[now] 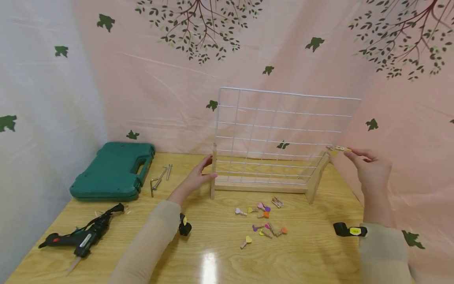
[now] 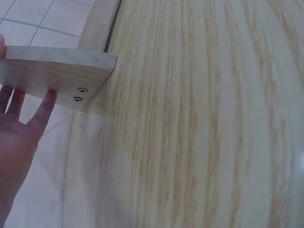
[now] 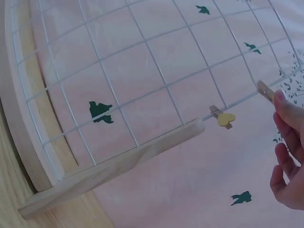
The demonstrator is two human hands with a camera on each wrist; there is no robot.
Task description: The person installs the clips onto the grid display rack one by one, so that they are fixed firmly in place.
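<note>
A white wire grid stands tilted in a wooden stand. My left hand grips the stand's left upright; in the left wrist view, fingertips rest on its outer face near two bolt heads. At the grid's right edge, my right hand pinches a small wooden clothespin, its tip at the edge wire. Beside it, another clothespin with a yellow heart sits on that wire, just past the end of the right upright. Several heart-topped clothespins lie scattered before the stand.
On the left of the wooden table lie a green plastic case, several metal hex keys and bolts, and a black glue gun. A pink curtain with leaf prints hangs behind.
</note>
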